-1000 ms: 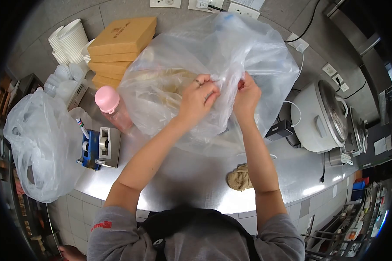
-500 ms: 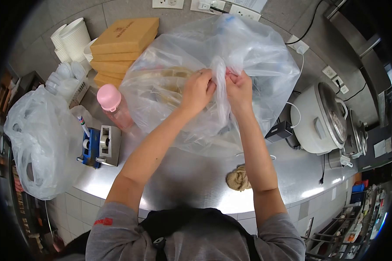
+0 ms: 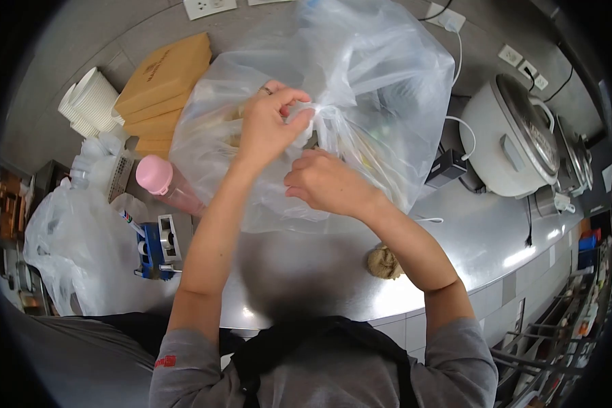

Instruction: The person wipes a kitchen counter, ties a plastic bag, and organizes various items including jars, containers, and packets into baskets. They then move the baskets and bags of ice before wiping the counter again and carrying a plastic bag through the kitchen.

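A big, clear plastic bag (image 3: 401, 75) stands full on the steel counter, gathered at a twisted neck near its middle. Some yellowish and greenish contents show blurrily through the plastic. My left hand (image 3: 268, 129), with a ring on one finger, is at the left of the gathered neck, with plastic between the thumb and curved fingers. Just below and to the right, my right hand (image 3: 333, 182) has its fingers curled at the bunched plastic; its fingertips are partly hidden.
Left of the bag are a pink-capped bottle (image 3: 155, 175), brown boxes (image 3: 163, 75), paper cups (image 3: 95, 98), a tape dispenser (image 3: 170, 238) and a white plastic bag (image 3: 81, 245). A rice cooker (image 3: 503, 146) stands right; a brown cloth (image 3: 383, 262) lies near the front edge.
My hands have gone from side by side at the neck to left above right. The right hand has turned inward and dropped lower. The view has shifted, and grey-black clothing appears at lower left.
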The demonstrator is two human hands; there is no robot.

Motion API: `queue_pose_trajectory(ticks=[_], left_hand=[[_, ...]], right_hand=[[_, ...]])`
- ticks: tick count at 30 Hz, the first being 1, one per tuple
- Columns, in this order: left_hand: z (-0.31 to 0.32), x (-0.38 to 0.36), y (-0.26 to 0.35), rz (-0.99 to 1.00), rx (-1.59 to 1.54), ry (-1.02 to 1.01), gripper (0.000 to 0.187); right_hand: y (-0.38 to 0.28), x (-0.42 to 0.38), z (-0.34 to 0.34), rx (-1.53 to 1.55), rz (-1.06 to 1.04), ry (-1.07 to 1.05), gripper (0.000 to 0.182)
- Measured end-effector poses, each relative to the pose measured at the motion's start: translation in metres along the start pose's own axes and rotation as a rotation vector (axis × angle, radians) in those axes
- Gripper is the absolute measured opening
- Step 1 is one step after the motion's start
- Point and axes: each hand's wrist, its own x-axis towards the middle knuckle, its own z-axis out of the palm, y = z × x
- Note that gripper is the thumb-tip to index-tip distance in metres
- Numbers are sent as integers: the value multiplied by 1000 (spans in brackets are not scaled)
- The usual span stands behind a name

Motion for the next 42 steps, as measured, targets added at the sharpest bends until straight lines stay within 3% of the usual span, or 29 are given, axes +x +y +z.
queue_pose_trajectory(ticks=[4, 7, 9, 12, 13, 15, 19, 22, 25, 28, 29, 31, 34, 35, 39, 42], left_hand=[[23, -4, -2, 89, 394, 125, 20], [26, -5, -10, -70, 405, 89, 17], [30, -6, -14, -10, 506, 111, 14], [34, -6, -19, 94, 549, 153, 11], [35, -5, -20, 134, 543, 168, 10], [36, -6, -17, -1, 429, 93, 9], [34, -3, -15, -252, -20, 37, 11], [35, 0, -31, -272, -167, -16, 14], [39, -2, -48, -246, -107, 23, 16], [29, -12, -13, -209, 250, -67, 25], [28, -22, -3, -123, 290, 4, 32], [24, -45, 17, 55, 386, 141, 46], [5, -90, 51, 43, 423, 281, 63], [-3, -109, 56, 59, 578, 338, 71], [-19, -203, 80, -232, 593, 609, 72], [-33, -289, 81, -644, 617, 845, 68]], right_hand=[[-2, -4, 10, 30, -40, 8, 12], [5, -11, 9, 119, -43, 83, 10], [18, -15, 8, 211, -4, 171, 9], [27, -3, -7, 220, 310, 669, 12], [33, 0, -7, 167, 347, 708, 14], [47, 4, -1, 55, 424, 789, 17], [55, 15, 6, 19, 396, 759, 17], [54, 24, 6, 0, 429, 726, 19], [47, 29, -2, -42, 441, 612, 31], [40, 27, -11, -136, 434, 409, 33], [43, 26, -14, -189, 478, 313, 33], [72, 19, -6, -194, 391, 371, 33], [88, 8, -7, -159, 302, 366, 31], [89, 6, -7, -168, 260, 356, 32], [79, 0, -20, -110, 229, 232, 33], [83, 5, -18, -91, 217, 210, 34]])
